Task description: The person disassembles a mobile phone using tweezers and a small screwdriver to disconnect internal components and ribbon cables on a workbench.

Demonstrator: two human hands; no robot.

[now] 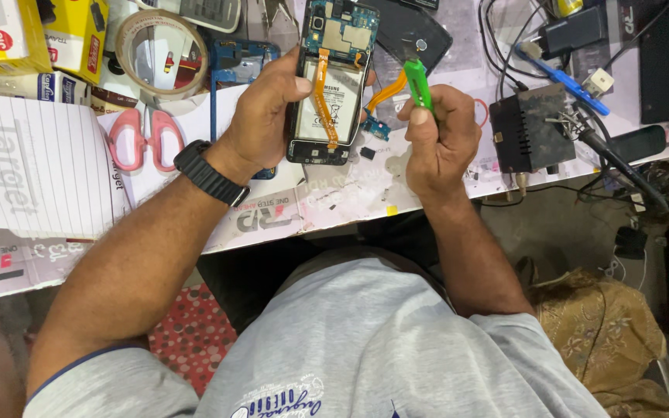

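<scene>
My left hand (261, 116) grips an opened smartphone (333, 77) by its left edge, back cover off, showing a circuit board, a battery and an orange flex cable down the middle. A black watch sits on that wrist. My right hand (439, 139) is closed around a green-handled screwdriver (417, 81), its tip pointing up beside the phone's right edge. Between both hands a second orange flex cable (387, 91) curves down to a small blue circuit board (375, 127) on the bench.
Pink-handled scissors (145, 138), a tape roll (161, 54), yellow boxes (17, 35) and a lined notepad (29, 166) lie at left. A blue phone frame (235, 66) lies behind my left hand. A black box (532, 128), cables and a blue tool (557, 76) crowd the right.
</scene>
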